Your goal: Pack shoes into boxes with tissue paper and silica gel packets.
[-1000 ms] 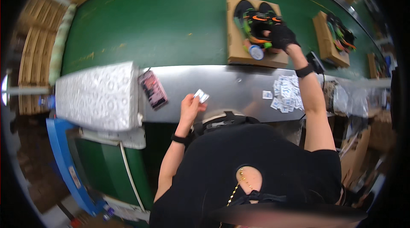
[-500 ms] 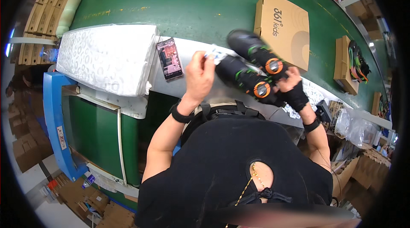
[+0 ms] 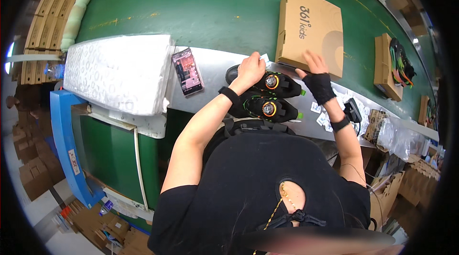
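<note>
A pair of black shoes with green trim and orange-ringed round buckles lies side by side on the grey table strip, the far shoe [image 3: 287,86] against the near shoe [image 3: 282,110]. My left hand [image 3: 250,70] is over the toe end of the far shoe, its fingers closed on a small white packet [image 3: 265,57] that shows past the fingertips. My right hand [image 3: 316,69], in a black fingerless glove, is open with fingers spread at the near edge of the closed brown shoebox [image 3: 313,30]. It holds nothing that I can see.
Loose white packets [image 3: 321,117] and a black device [image 3: 353,110] lie right of the shoes. To the left are a phone [image 3: 188,72] and a stack of patterned white paper [image 3: 119,73]. Another box [image 3: 384,66] with shoes stands far right on the green belt [image 3: 191,6].
The shoes, held raised and tilted by my right hand before, now lie on the table. My right hand has let go and moved toward the shoebox; my left hand has moved right.
</note>
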A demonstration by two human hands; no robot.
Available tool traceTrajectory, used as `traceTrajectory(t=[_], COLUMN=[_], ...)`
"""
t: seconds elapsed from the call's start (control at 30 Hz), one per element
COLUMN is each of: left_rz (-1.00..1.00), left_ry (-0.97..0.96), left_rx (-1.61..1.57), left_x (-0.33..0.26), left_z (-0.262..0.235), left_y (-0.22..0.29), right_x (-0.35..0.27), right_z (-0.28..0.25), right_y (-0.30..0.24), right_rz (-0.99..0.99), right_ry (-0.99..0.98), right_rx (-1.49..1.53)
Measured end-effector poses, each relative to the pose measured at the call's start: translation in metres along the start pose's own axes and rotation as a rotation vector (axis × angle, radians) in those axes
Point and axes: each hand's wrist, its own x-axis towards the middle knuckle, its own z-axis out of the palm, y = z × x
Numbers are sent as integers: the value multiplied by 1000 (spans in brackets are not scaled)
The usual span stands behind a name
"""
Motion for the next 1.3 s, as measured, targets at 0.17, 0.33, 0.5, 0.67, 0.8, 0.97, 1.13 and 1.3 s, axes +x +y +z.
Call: traceTrajectory(t=[0.17, 0.33, 0.5, 0.67, 0.8, 0.97, 1.13, 1.3], left_rz=[-63, -22, 617, 218, 327, 332, -5, -318], left_ry=[21, 208, 369, 44, 31, 251, 469, 738], left_rx=[-48, -216, -129, 257, 188, -211, -92, 434], left_x=[3, 16, 38, 42, 40, 25, -8, -82], left_z=[-2, -18, -5, -2, -13, -38, -138, -258], left_y=[-6, 30, 71, 25, 27, 5, -62, -221], right_x=[-4, 9, 10, 2, -106, -103, -131, -123], right_z=[44, 20, -17, -40, 28, 27, 48, 48], right_y=[34, 18, -14, 31, 140, 58, 48, 45], right_rz=[99, -67, 308, 841, 1181, 1357, 1299, 1314], right_ry=[-51, 278, 402, 811, 559, 211, 68, 85], right_rx=[-285, -17, 428, 1415, 1636, 1286, 1213, 1121])
